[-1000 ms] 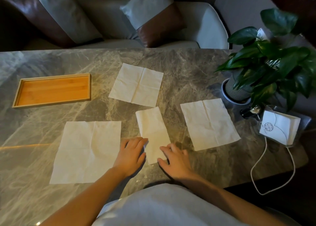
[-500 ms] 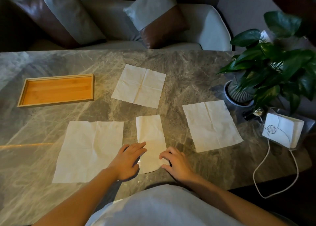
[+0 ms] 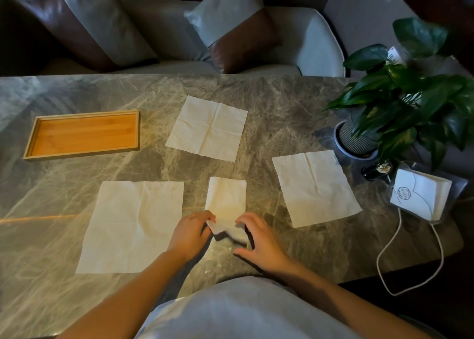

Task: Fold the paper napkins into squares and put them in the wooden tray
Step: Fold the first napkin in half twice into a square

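Right now my left hand and my right hand both pinch the near end of the half-folded napkin, each set of fingertips closed on one near corner, and that end is lifted off the marble table and curling, while the far end lies flat beyond my fingers. My left fingers are bunched tight on the left corner; my right fingers curl over the right corner with the thumb spread out toward me, touching the tabletop. Just left of my left hand lies a large open napkin, flat, its right edge close beside my knuckles. To the right of my right hand, a little apart, lies another open napkin, slightly turned. Straight past my fingers, beyond the folded strip, a third open napkin lies flat with its creases showing. The wooden tray sits well away, far to the left and beyond my left hand, with nothing in it. Far off to the right of my right hand stands a potted plant, and nearer me from it a pack of napkins with a white cord looping off the table edge.
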`<state>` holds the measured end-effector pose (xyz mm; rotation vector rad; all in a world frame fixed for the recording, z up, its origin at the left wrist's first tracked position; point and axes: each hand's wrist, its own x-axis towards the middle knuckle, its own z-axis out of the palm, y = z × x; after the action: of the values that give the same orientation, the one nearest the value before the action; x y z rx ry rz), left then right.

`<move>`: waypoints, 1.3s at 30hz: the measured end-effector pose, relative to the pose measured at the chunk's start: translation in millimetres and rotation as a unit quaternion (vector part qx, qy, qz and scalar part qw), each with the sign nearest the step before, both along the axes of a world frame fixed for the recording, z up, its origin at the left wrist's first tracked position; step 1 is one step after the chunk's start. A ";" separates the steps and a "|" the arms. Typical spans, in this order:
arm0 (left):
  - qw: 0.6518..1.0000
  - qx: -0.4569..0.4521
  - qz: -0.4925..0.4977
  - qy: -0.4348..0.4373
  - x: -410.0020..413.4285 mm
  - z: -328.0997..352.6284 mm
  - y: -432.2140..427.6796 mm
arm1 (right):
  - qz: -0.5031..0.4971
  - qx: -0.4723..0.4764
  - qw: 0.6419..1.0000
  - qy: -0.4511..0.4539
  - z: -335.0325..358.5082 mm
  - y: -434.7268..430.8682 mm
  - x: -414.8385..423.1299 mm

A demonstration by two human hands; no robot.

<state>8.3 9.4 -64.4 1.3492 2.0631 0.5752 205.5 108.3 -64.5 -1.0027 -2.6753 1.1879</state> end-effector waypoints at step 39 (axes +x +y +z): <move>0.992 -0.086 0.093 0.010 12.9 6.9 -6.7 | -0.195 -0.082 0.976 -0.051 -12.0 2.5 -11.9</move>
<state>21.2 2.7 -57.5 1.0757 2.2150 0.4511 193.6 110.8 -76.6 -1.5625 -2.3180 1.3101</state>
